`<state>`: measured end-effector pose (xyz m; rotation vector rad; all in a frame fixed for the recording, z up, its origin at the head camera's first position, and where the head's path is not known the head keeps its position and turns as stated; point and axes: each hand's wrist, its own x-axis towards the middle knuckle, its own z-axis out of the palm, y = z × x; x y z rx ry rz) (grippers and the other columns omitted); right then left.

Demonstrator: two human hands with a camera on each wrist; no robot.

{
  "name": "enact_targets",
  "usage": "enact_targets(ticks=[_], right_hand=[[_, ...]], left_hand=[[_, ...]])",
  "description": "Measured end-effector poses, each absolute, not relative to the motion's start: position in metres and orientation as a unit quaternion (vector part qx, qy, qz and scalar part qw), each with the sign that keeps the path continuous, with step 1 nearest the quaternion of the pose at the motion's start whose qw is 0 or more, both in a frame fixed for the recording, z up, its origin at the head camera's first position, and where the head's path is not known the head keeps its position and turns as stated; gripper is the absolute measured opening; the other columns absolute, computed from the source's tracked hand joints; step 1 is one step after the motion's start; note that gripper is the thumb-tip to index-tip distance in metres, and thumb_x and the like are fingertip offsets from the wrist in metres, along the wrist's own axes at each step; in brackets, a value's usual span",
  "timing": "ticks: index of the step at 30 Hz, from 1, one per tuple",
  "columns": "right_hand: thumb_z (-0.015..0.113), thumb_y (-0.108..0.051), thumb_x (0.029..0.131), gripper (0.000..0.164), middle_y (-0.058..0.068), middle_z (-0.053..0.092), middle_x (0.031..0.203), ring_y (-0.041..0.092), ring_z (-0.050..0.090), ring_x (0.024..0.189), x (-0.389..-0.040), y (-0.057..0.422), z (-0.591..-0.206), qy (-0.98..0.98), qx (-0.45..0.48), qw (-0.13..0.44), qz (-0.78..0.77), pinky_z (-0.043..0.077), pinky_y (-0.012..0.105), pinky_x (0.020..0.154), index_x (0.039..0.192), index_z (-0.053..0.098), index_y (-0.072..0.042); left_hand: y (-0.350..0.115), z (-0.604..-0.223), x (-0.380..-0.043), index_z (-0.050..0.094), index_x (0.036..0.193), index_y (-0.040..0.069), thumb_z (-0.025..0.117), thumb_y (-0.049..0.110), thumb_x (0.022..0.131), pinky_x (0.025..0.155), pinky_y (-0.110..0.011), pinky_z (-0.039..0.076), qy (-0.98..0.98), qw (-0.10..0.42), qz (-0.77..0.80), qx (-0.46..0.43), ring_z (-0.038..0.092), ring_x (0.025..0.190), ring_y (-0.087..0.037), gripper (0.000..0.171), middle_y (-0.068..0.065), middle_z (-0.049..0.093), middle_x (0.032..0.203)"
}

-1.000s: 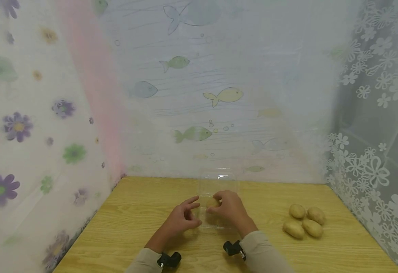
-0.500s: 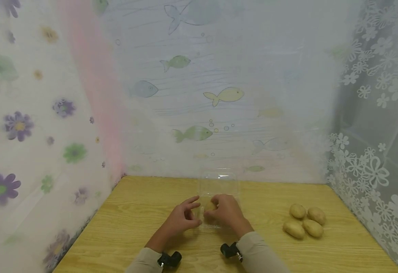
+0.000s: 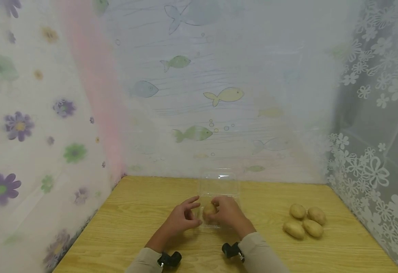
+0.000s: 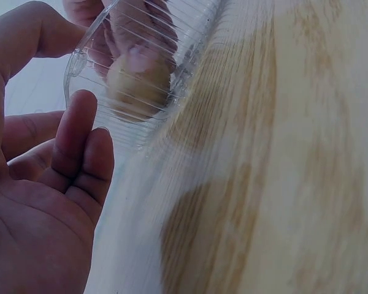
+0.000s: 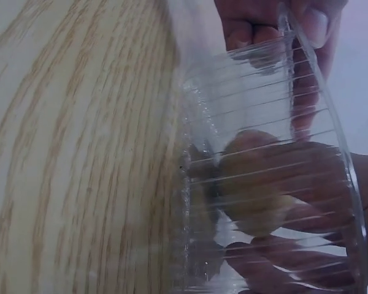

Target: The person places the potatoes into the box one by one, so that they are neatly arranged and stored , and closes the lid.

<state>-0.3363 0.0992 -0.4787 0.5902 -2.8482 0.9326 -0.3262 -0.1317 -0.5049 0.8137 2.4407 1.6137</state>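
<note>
A clear plastic clamshell box (image 3: 218, 185) lies on the table with its lid raised at the back. My left hand (image 3: 181, 218) holds the box's left side, thumb and fingers at the rim (image 4: 72, 79). Inside the base, a potato (image 3: 209, 211) sits in the grip of my right hand (image 3: 231, 212), fingers on one side and thumb on the other. Through the ribbed wall, the right wrist view shows this potato (image 5: 253, 184) low in the box. Part of it is hidden behind the fingers.
Several potatoes (image 3: 303, 228) lie grouped on the right of the wooden table (image 3: 123, 231). Patterned curtains (image 3: 185, 110) enclose the table at the back and both sides. A small black camera is strapped at each wrist.
My right hand has shifted a little left and toward me, bringing the potato nearer the box's left side. The left hand stays where it was at the box.
</note>
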Motion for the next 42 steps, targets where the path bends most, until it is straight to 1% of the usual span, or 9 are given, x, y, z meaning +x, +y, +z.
enact_targets(ticks=[5,12,15,18,20,25,32,38,42], right_hand=[[0.091,-0.019,0.076,0.045,0.017,0.073,0.119,0.030,0.074,0.100,-0.3334,0.1042,-0.4787,-0.927,0.185,0.025,0.327,0.060,0.047,0.083,0.113,0.074,-0.001],[0.090,-0.012,0.079,0.045,0.020,0.073,0.123,0.030,0.077,0.092,-0.3332,0.1027,-0.4789,-0.918,0.189,0.028,0.347,0.062,0.044,0.081,0.119,0.074,0.002],[0.089,-0.008,0.080,0.033,0.019,0.074,0.121,0.029,0.078,0.092,-0.3341,0.1009,-0.4796,-0.913,0.197,0.026,0.356,0.063,0.040,0.077,0.109,0.075,0.002],[0.088,-0.007,0.080,0.022,0.015,0.075,0.117,0.029,0.078,0.091,-0.3346,0.0997,-0.4801,-0.909,0.206,0.029,0.362,0.062,0.038,0.074,0.095,0.073,-0.004],[0.088,-0.008,0.080,0.021,0.013,0.076,0.117,0.028,0.078,0.092,-0.3347,0.0992,-0.4805,-0.908,0.203,0.026,0.365,0.062,0.037,0.074,0.091,0.071,-0.006],[0.089,-0.008,0.080,0.022,0.013,0.075,0.118,0.028,0.077,0.094,-0.3344,0.0983,-0.4799,-0.907,0.200,0.025,0.371,0.062,0.038,0.076,0.096,0.073,-0.005],[0.088,-0.006,0.080,0.024,0.007,0.075,0.101,0.028,0.077,0.093,-0.3350,0.0958,-0.4801,-0.906,0.202,0.022,0.372,0.061,0.035,0.072,0.082,0.064,-0.002],[0.089,-0.006,0.080,0.023,0.009,0.076,0.108,0.028,0.077,0.092,-0.3353,0.0964,-0.4800,-0.905,0.201,0.019,0.374,0.061,0.035,0.071,0.083,0.066,-0.004],[0.089,-0.007,0.080,0.022,0.013,0.075,0.118,0.028,0.077,0.093,-0.3358,0.0972,-0.4808,-0.905,0.196,0.015,0.377,0.062,0.038,0.074,0.093,0.072,-0.004]], left_hand=[[-0.1323,-0.5051,-0.3256,0.045,0.156,0.005,0.079,0.019,0.093,0.070,-0.024,0.055,0.804,0.051,0.528,0.270,0.063,0.079,-0.009,0.074,-0.005,0.038,0.166],[-0.1320,-0.5046,-0.3248,0.044,0.157,0.007,0.079,0.018,0.093,0.072,-0.024,0.055,0.799,0.058,0.537,0.264,0.064,0.081,-0.010,0.074,-0.003,0.036,0.167],[-0.1322,-0.5050,-0.3251,0.045,0.157,0.006,0.079,0.017,0.093,0.072,-0.024,0.055,0.798,0.060,0.539,0.264,0.064,0.081,-0.011,0.073,-0.003,0.035,0.167],[-0.1323,-0.5055,-0.3253,0.046,0.156,0.006,0.079,0.016,0.093,0.072,-0.024,0.055,0.799,0.059,0.537,0.265,0.065,0.080,-0.010,0.072,-0.002,0.034,0.168],[-0.1323,-0.5056,-0.3254,0.046,0.156,0.006,0.078,0.017,0.093,0.071,-0.024,0.055,0.801,0.056,0.533,0.266,0.064,0.080,-0.010,0.072,-0.003,0.034,0.168],[-0.1324,-0.5055,-0.3256,0.045,0.157,0.007,0.079,0.017,0.093,0.071,-0.024,0.055,0.804,0.054,0.530,0.266,0.063,0.079,-0.010,0.073,-0.003,0.037,0.166],[-0.1325,-0.5047,-0.3259,0.043,0.158,0.008,0.078,0.015,0.093,0.071,-0.024,0.055,0.802,0.057,0.532,0.266,0.063,0.079,-0.009,0.074,-0.004,0.037,0.166],[-0.1321,-0.5044,-0.3252,0.043,0.158,0.007,0.078,0.014,0.093,0.072,-0.023,0.055,0.801,0.056,0.533,0.268,0.063,0.080,-0.008,0.074,-0.006,0.035,0.167],[-0.1319,-0.5034,-0.3234,0.044,0.157,0.004,0.078,0.012,0.093,0.071,-0.023,0.054,0.799,0.055,0.535,0.268,0.062,0.079,-0.008,0.072,-0.008,0.033,0.168]])
